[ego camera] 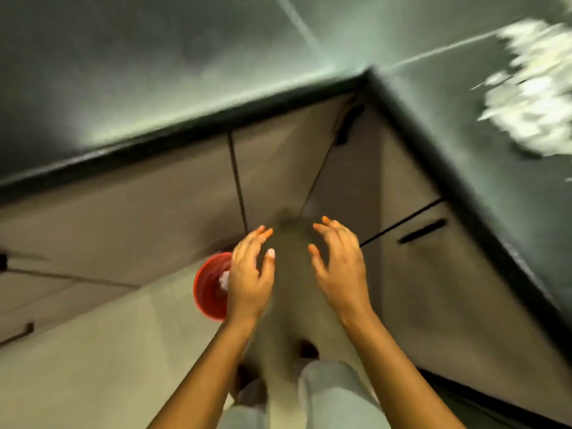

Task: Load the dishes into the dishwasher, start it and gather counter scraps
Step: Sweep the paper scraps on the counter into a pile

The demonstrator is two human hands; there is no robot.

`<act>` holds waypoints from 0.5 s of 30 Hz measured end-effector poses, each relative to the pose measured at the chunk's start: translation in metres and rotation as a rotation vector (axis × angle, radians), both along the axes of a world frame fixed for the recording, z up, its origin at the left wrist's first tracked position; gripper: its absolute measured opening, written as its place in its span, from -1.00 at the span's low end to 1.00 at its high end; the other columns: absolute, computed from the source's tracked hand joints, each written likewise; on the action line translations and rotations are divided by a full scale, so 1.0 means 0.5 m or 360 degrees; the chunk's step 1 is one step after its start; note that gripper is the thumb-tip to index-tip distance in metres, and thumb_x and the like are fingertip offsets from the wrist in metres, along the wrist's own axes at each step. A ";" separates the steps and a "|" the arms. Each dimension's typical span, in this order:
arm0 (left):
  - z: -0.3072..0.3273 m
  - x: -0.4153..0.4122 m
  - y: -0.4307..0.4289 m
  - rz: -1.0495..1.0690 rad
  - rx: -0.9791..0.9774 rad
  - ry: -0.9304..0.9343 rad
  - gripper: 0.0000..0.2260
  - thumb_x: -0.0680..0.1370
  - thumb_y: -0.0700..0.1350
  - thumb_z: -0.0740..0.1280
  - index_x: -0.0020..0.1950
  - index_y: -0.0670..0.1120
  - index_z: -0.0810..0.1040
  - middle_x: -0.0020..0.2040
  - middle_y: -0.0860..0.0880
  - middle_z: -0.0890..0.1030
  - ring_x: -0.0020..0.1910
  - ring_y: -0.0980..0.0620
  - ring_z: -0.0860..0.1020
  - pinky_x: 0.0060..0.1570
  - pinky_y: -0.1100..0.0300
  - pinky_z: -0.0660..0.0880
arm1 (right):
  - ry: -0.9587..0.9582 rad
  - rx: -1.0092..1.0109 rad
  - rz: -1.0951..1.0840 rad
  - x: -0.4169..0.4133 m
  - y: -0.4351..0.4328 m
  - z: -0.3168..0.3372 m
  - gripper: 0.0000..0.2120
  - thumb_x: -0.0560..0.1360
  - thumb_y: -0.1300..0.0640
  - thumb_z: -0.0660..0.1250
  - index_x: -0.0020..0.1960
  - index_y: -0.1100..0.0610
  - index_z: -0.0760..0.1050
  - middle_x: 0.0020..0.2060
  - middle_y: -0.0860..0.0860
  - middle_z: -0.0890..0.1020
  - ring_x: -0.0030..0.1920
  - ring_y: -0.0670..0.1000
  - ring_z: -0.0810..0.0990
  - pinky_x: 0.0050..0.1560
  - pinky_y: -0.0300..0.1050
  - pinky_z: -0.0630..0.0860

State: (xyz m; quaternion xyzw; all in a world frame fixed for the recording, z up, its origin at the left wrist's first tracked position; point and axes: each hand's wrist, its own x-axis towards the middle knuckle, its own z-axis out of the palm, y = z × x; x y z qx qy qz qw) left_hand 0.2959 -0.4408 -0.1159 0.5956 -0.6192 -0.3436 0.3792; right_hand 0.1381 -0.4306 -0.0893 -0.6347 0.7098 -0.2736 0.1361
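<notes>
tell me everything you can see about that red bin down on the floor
The red bin is a round, open-topped container, plastic by the look of it, standing upright on the pale floor near the cabinet fronts. Something whitish and crumpled lies inside, too blurred to identify. The left hand overlaps its right side in the picture, hiding that part; whether they touch cannot be told.

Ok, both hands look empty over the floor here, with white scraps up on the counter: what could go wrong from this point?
1. The round red bin sits on the floor partly hidden under the open left hand; a step could tip it.
2. The white scraps lie on the dark green counter, away from the open right hand and the bin, so carried bits may drop.
3. Heavy blur hides detail.
</notes>
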 end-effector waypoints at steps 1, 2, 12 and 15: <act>0.058 -0.028 -0.012 -0.0096 -0.0079 0.0030 -0.64 0.54 -0.02 0.17 0.28 -0.07 0.53 0.29 0.11 0.46 0.29 0.24 0.35 0.32 0.42 0.18 | 0.0044 -0.0102 -0.0061 -0.035 -0.001 0.065 -0.65 0.47 0.04 0.21 0.20 0.14 0.51 0.24 0.06 0.53 0.27 0.06 0.44 0.31 -0.10 0.31; 0.118 -0.066 -0.031 -0.0193 -0.0152 0.0049 -0.64 0.53 -0.01 0.17 0.28 -0.05 0.52 0.29 0.12 0.45 0.29 0.25 0.34 0.33 0.41 0.18 | 0.0107 -0.0195 -0.0152 -0.079 0.003 0.132 -0.66 0.47 0.04 0.22 0.19 0.14 0.52 0.22 0.06 0.54 0.26 0.05 0.44 0.31 -0.11 0.30; 0.329 -0.459 -0.206 -0.0912 -0.0288 -0.0608 -0.36 0.55 0.24 0.09 0.54 -0.07 0.15 0.56 -0.08 0.09 0.55 -0.03 -0.01 0.47 0.06 -0.14 | 0.0230 0.0130 -0.1043 -0.435 0.046 0.309 -0.35 0.52 -0.06 0.26 0.50 0.17 0.14 0.50 0.16 0.14 0.50 0.15 0.10 0.46 0.02 0.10; 0.314 -0.543 -0.243 -0.1006 -0.0166 -0.1031 -0.19 0.52 0.36 0.06 0.57 -0.11 -0.13 0.57 -0.13 -0.13 0.54 -0.06 -0.18 0.47 0.03 -0.22 | 0.0134 0.0490 -0.1077 -0.503 0.022 0.282 -0.06 0.47 -0.30 0.18 0.53 0.17 -0.24 0.51 0.15 -0.21 0.52 0.12 -0.20 0.50 0.05 -0.13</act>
